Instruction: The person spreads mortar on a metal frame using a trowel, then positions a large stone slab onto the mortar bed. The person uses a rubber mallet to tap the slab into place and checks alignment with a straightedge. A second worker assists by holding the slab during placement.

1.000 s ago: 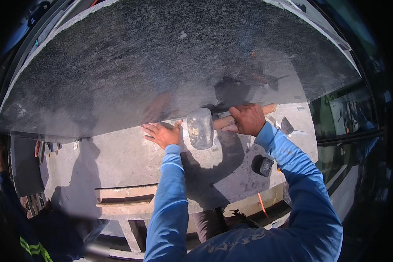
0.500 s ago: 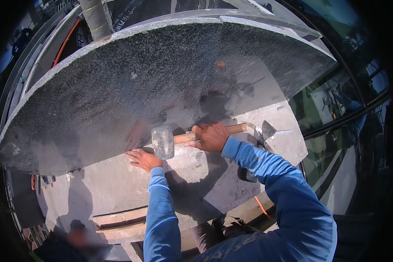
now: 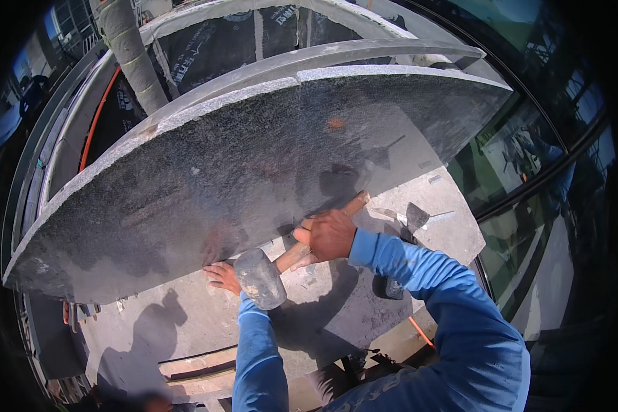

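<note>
A large dark polished stone slab [image 3: 185,185] with a curved, rough pale upper edge stands tilted on a grey stone surface [image 3: 453,226]. In my right hand [image 3: 331,235] is a mallet [image 3: 259,278], gripped round its wooden handle. Its thick grey head hangs over my left wrist, apart from the slab. Low against the slab, my left hand [image 3: 222,276] lies with fingers stretched out near its bottom edge. The mallet head covers part of that hand. Right of my right hand lies a pointed trowel [image 3: 417,217] on the surface.
Glass panes in dark frames [image 3: 522,175] run along the right. Behind the slab rise a curved ledge [image 3: 254,72] and a wrapped post [image 3: 132,55]. Wooden strips [image 3: 199,364] lie at the near edge. An orange cord [image 3: 421,331] hangs near my right elbow.
The mallet head has swung down toward me, and its handle now slants more. My left hand stays by the slab's base. The whole view has shifted, showing more behind the slab.
</note>
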Demonstrator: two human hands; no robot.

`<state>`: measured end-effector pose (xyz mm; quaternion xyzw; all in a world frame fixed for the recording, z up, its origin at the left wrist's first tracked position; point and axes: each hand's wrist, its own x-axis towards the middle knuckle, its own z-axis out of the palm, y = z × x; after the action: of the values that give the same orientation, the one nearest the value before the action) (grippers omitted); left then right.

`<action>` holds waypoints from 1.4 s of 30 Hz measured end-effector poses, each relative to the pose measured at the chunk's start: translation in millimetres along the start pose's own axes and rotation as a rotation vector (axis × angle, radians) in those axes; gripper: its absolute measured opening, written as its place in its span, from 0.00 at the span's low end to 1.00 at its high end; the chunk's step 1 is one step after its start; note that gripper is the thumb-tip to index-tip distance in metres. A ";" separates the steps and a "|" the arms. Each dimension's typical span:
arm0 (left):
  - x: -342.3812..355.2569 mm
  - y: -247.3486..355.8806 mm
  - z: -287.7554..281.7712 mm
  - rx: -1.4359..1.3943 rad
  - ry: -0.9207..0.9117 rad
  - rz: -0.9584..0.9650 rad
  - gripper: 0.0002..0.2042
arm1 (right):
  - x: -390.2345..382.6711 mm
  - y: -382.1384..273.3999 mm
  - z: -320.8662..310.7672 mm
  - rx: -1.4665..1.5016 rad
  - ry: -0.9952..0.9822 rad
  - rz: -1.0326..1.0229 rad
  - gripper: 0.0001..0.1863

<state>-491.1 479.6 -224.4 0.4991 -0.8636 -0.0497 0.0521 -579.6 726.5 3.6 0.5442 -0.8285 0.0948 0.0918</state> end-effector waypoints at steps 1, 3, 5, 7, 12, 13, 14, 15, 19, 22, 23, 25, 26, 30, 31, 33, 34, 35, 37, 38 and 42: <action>-20.0 14.5 -18.0 -0.013 -0.165 0.069 0.52 | -5.7 16.5 0.4 -0.027 0.048 0.093 0.35; -19.8 7.2 -5.6 -0.048 -0.077 0.065 0.58 | 4.7 12.2 4.1 -0.048 0.067 0.155 0.35; -10.8 -2.0 15.7 -0.063 0.031 0.079 0.61 | 4.8 -10.7 5.6 0.024 0.037 0.255 0.35; -10.4 -6.4 39.8 -0.064 0.134 0.125 0.62 | 0.7 -20.5 -1.3 0.040 0.016 0.273 0.34; -20.0 14.6 26.6 -0.112 0.028 0.104 0.50 | -0.7 14.3 -12.8 -0.040 0.104 0.089 0.34; -32.3 25.4 -7.8 -0.095 -0.108 0.122 0.49 | -3.0 17.1 -13.6 -0.071 0.129 0.179 0.35; -25.4 19.1 -16.1 -0.117 -0.058 0.105 0.48 | 5.6 7.0 -12.9 -0.031 0.109 0.214 0.34; -25.3 16.3 -16.2 -0.141 -0.028 0.100 0.48 | 2.6 -7.3 -11.6 0.003 0.071 0.263 0.34; 18.6 -32.6 46.7 -0.040 0.364 -0.055 0.50 | 22.2 -25.2 -12.7 0.077 0.012 -0.012 0.34; -23.1 18.4 -15.1 -0.046 -0.111 0.070 0.52 | -11.1 23.5 -0.2 0.002 -0.108 0.130 0.32; -14.4 7.2 -4.9 -0.036 -0.033 0.057 0.52 | -3.6 20.7 10.0 0.000 -0.136 0.174 0.31; -9.4 4.3 -4.4 -0.069 -0.006 0.045 0.53 | -12.3 1.7 37.7 0.000 -0.035 0.215 0.31; -10.8 0.6 -2.7 -0.077 0.000 0.047 0.53 | -20.2 -10.2 50.8 0.009 0.011 0.247 0.31; -19.4 10.9 -30.3 -0.182 -0.041 0.022 0.59 | -33.3 -6.5 55.9 0.094 -0.134 -0.121 0.31; -15.5 8.7 -30.1 -0.144 -0.109 0.037 0.62 | -30.3 2.2 60.9 0.012 -0.276 -0.019 0.30; -15.5 5.8 -16.3 -0.077 -0.036 0.057 0.63 | -28.8 8.4 77.5 -0.052 -0.232 0.173 0.31; -12.2 1.8 -7.6 -0.039 0.008 0.060 0.64 | -25.5 8.2 86.6 -0.079 -0.205 0.261 0.31; -8.6 -2.5 -0.1 -0.021 0.018 0.063 0.64 | -23.6 -6.4 78.9 -0.059 -0.346 0.299 0.32; -1.0 -12.3 13.8 -0.017 0.020 0.050 0.63 | -29.7 -14.4 84.9 0.038 -0.247 0.123 0.33; -3.2 -8.5 12.1 -0.036 0.005 0.050 0.63 | -34.2 -12.7 85.0 0.075 -0.193 0.051 0.34; -18.6 15.1 -28.4 -0.118 -0.041 0.031 0.52 | -17.7 33.6 78.3 -0.049 -0.395 0.251 0.34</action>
<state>-490.8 502.3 -194.9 0.4806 -0.8676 -0.1102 0.0644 -607.4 735.1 -78.4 0.4427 -0.8935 -0.0229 -0.0716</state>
